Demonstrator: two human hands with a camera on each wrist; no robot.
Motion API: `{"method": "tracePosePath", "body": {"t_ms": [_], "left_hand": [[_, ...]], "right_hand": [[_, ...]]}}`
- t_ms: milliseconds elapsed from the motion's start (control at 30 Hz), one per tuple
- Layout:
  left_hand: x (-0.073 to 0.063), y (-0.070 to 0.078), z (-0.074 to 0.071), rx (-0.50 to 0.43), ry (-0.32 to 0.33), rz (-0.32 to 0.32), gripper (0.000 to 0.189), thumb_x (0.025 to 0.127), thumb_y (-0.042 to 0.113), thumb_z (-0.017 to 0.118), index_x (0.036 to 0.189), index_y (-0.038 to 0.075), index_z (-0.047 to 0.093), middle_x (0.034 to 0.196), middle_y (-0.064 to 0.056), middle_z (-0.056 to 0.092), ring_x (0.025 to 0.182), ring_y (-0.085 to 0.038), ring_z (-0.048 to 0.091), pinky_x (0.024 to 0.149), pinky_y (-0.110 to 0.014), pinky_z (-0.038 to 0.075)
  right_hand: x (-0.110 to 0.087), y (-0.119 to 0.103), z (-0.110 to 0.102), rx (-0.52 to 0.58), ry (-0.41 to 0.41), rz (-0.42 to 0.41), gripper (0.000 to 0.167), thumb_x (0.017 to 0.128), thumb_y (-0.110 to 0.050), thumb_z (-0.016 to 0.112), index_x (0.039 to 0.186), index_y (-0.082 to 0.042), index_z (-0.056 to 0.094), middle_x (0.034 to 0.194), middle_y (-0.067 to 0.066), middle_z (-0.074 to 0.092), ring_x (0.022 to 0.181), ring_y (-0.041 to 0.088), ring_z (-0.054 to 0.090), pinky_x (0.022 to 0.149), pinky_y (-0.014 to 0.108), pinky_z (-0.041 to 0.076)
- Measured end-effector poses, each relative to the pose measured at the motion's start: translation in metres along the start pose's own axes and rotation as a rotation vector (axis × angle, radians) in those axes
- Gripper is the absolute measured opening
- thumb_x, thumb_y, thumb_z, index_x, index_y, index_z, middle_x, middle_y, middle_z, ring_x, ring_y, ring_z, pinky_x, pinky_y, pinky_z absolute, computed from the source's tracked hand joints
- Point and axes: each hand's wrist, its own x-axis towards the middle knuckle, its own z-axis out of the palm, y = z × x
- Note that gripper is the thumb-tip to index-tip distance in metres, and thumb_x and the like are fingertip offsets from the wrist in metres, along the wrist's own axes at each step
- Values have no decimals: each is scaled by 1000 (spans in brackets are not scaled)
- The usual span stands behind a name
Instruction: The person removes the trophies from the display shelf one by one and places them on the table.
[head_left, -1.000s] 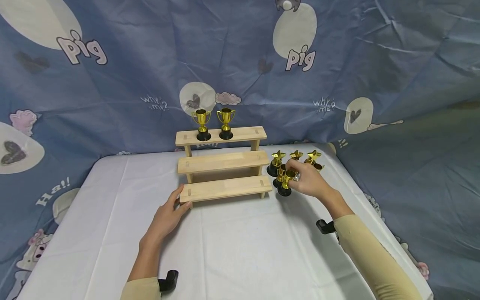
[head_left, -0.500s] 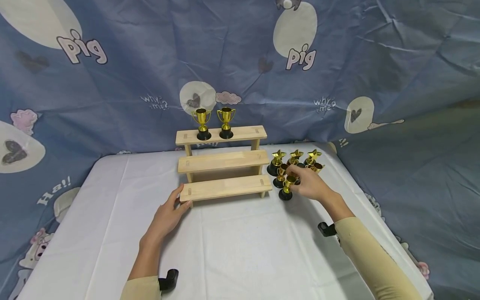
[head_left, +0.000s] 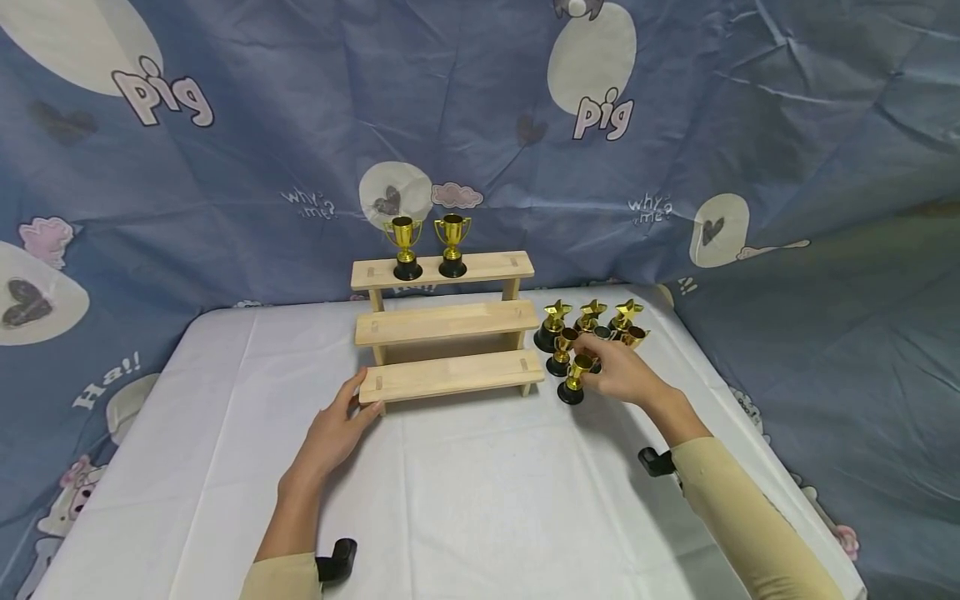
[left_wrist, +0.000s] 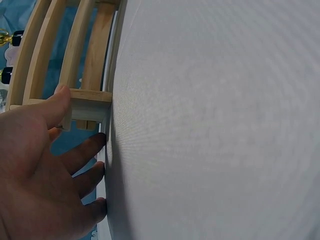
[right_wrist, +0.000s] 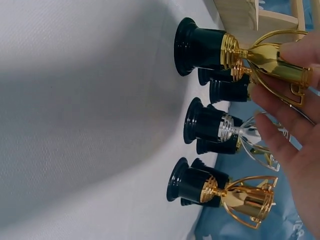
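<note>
In the head view, my left hand [head_left: 334, 429] holds the left end of the lowest board of a three-tier wooden display stand [head_left: 450, 377]. Its thumb [left_wrist: 61, 102] lies on the board's edge while the other fingers spread below. My right hand [head_left: 618, 369] pinches the cup of a small gold trophy [head_left: 574, 380] with a black base, upright at the front of a trophy group. In the right wrist view, a silver trophy [right_wrist: 207, 122] and a copper-gold trophy [right_wrist: 250, 202] stand just beyond the fingers. Two gold trophies, one of them the right trophy [head_left: 452, 246], stand on the top board.
Star-topped trophies [head_left: 557, 315] stand in a row behind the cup trophies, right of the stand. White cloth [head_left: 480, 500] covers the table. A blue printed curtain [head_left: 480, 108] hangs behind and at both sides.
My right hand has shifted slightly toward the front with the gold trophy, widening its distance from the other trophies. My left hand stays on the stand.
</note>
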Motion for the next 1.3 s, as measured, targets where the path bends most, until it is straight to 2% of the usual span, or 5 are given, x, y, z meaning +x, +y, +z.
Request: {"method": "tracePosePath", "body": {"t_ms": [400,533,900,1067,1300], "left_hand": [[-2,-1,0,-7,-4,7,79,98,61,47,161,33,9,156,-20,41,149,-51,19,113,-77,6],[-3,-1,0,-6,-2,15,78,99,59,47,161,32,8,155,-21,41,149,-50,20,115,-75,4],[-3,0,0,-10,5,24,76,100,56,48,161,32,9,155,-21,42,149,-51,20,115,-76,2],[-4,-1,-1,-9,7,27,76,100,57,47,161,31,9,155,-21,42,149,-51,19,115,-76,1],[-3,-1,0,-12,9,22,77,99,58,48,161,32,9,155,-21,41,149,-51,18,114,-76,1]], "right_hand": [[-3,1,-1,45,-8,35,47,83,-16,74,128,-11,59,123,10,68,113,31,64,94,53,51],[-4,1,-2,63,12,39,46,85,-18,73,129,-13,60,125,10,67,112,29,63,94,51,52],[-1,-4,-11,67,101,-13,36,92,-23,69,126,-15,63,102,1,69,94,20,67,86,48,55],[5,-10,-12,92,120,-45,35,93,-21,68,127,-13,63,101,5,71,94,21,68,85,48,55],[16,-27,-18,122,138,-51,44,93,-21,67,136,-20,58,104,4,70,94,20,68,84,46,56]]}}
